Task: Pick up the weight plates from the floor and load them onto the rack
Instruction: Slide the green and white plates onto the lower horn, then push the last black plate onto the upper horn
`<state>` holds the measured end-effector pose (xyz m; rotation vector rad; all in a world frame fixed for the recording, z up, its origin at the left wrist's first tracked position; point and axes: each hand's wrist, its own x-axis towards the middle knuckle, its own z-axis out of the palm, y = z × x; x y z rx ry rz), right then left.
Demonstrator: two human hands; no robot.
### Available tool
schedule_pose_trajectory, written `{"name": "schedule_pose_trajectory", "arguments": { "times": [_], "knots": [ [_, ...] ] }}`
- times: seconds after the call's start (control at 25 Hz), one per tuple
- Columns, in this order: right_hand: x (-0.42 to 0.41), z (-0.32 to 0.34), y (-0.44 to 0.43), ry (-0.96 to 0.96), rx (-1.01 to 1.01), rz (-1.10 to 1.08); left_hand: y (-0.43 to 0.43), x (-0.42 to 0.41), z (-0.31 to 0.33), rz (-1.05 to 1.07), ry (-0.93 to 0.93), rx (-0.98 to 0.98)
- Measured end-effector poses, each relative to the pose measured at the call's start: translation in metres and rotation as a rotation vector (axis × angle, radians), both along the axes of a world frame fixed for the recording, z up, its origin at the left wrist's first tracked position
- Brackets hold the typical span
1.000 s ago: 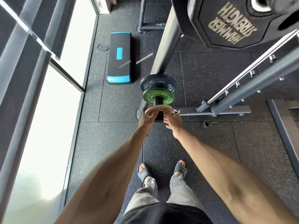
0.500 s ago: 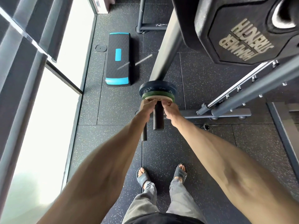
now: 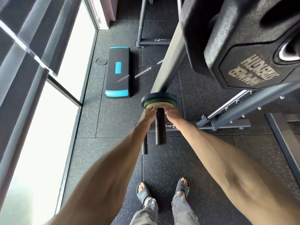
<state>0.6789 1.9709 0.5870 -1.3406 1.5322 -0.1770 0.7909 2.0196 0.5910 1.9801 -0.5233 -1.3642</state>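
Observation:
A small pale weight plate (image 3: 159, 106) sits on the rack's black horizontal peg (image 3: 160, 127), flush against a green plate (image 3: 150, 103). Behind that is a larger dark blue plate (image 3: 159, 96). My left hand (image 3: 148, 114) holds the pale plate's left rim with its fingertips. My right hand (image 3: 172, 114) holds the right rim the same way. The two hands sit either side of the peg. Most of the pale plate's lower half is hidden by my fingers.
A big black Hammer Strength plate (image 3: 243, 49) hangs close at the upper right, over the rack's grey upright (image 3: 168, 62) and slanted bars (image 3: 243, 109). A black and blue step platform (image 3: 118, 72) lies on the rubber floor to the left. A window wall runs along the left.
The pale plate slid from the peg's tip along it until it met the green plate. Both hands travelled forward with it, and my head moved closer.

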Motion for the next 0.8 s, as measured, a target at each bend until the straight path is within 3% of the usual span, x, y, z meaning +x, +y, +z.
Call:
{"name": "schedule_pose_trajectory", "arguments": {
  "times": [0.2,0.36,0.56,0.8],
  "knots": [
    [-0.017,0.013,0.035,0.236,-0.184,0.26,0.023,-0.003,0.019,-0.317,-0.457,-0.048],
    [-0.036,0.067,0.059,0.438,-0.362,0.498,0.037,-0.014,0.076,-0.461,-0.745,-0.133],
    [-0.055,0.173,0.076,0.436,-0.688,0.611,0.059,-0.021,0.182,-0.368,-1.021,-0.351],
    [-0.083,0.309,0.118,0.311,-1.065,0.64,0.111,-0.054,0.322,-0.188,-1.277,-0.466]
  ]
}}
